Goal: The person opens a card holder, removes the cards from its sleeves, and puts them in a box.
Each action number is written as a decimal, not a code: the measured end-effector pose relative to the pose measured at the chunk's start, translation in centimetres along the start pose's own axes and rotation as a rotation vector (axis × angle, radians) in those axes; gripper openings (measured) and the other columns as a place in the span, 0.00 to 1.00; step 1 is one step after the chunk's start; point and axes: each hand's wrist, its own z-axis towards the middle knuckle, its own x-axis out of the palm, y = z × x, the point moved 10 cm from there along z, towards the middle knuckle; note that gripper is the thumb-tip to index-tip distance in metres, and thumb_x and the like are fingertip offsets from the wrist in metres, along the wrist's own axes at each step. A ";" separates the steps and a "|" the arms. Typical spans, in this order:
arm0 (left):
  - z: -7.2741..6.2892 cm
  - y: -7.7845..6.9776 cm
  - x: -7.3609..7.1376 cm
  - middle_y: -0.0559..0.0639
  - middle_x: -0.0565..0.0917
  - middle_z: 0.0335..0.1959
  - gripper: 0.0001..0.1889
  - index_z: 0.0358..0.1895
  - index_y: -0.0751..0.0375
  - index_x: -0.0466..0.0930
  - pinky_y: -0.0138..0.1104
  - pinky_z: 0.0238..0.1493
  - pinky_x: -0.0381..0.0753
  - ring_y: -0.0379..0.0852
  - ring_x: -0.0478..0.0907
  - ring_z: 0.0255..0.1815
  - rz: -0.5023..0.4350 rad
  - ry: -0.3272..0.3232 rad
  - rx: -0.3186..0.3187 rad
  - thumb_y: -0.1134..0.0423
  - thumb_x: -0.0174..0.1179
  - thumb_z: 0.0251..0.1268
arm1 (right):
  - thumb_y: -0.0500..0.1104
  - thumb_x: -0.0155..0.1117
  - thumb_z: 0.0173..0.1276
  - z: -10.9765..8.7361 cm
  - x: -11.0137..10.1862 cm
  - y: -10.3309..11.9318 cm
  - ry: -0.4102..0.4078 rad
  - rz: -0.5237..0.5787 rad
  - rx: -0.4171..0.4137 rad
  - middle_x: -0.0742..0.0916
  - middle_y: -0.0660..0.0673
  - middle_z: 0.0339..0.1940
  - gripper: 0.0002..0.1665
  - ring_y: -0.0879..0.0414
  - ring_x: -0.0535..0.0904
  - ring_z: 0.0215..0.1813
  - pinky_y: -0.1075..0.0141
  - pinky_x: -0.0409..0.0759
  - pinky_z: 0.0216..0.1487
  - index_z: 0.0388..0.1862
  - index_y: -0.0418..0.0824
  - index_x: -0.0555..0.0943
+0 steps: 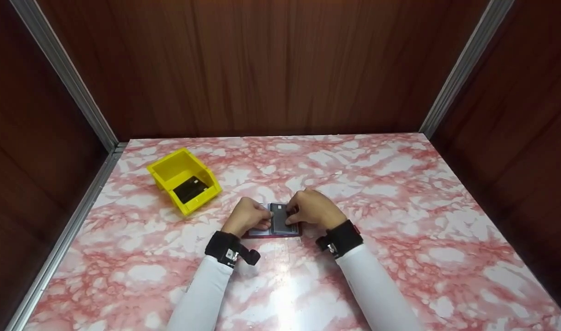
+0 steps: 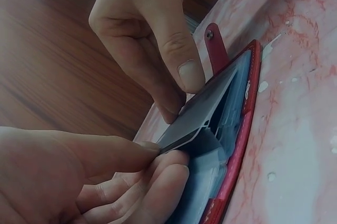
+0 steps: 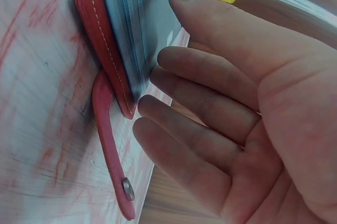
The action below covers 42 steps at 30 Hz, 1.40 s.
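Observation:
A red card holder (image 1: 275,236) with clear plastic sleeves lies spread on the table, its snap strap (image 3: 111,145) sticking out from one side. A dark grey card (image 1: 279,219) with a chip stands slightly raised over the sleeves. My left hand (image 1: 248,215) pinches the card's left edge between thumb and fingertips, close over the sleeve (image 2: 202,174). On the other side, my right hand (image 1: 313,209) holds the card's right part, with the thumb on its face and the index fingertip at its edge. The other right fingers (image 3: 195,103) lie loosely bent beside the holder.
A yellow bin (image 1: 184,181) stands to the left of my hands, with black cards (image 1: 189,189) inside. The red and white marbled table (image 1: 376,184) is bordered by dark wooden panels (image 1: 271,69) at the back and both sides.

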 end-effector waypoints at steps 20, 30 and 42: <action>0.0 0.5 -0.4 0.51 0.87 0.23 0.08 0.45 0.78 0.88 0.28 0.25 0.88 0.38 0.85 0.21 -0.068 0.003 -0.063 0.74 0.66 0.68 | 0.47 0.85 0.63 0.0 -0.2 -0.1 -0.014 -0.008 0.008 0.95 0.46 0.40 0.11 0.58 0.82 0.36 0.57 0.86 0.46 0.42 0.44 0.96; -0.3 0.2 -1.2 0.53 0.86 0.23 0.11 0.47 0.79 0.88 0.29 0.26 0.89 0.40 0.85 0.20 -0.038 0.005 -0.066 0.73 0.65 0.68 | 0.45 0.84 0.65 0.0 -0.1 0.0 -0.021 -0.021 -0.021 0.95 0.48 0.37 0.08 0.58 0.84 0.34 0.56 0.87 0.47 0.39 0.44 0.96; -0.2 0.6 -0.5 0.53 0.86 0.26 0.07 0.43 0.75 0.87 0.30 0.24 0.88 0.40 0.85 0.20 -0.036 -0.014 -0.076 0.72 0.69 0.65 | 0.37 0.84 0.62 0.2 -0.9 0.9 -0.106 -0.030 -0.114 0.96 0.45 0.42 0.11 0.52 0.91 0.45 0.54 0.90 0.53 0.43 0.39 0.94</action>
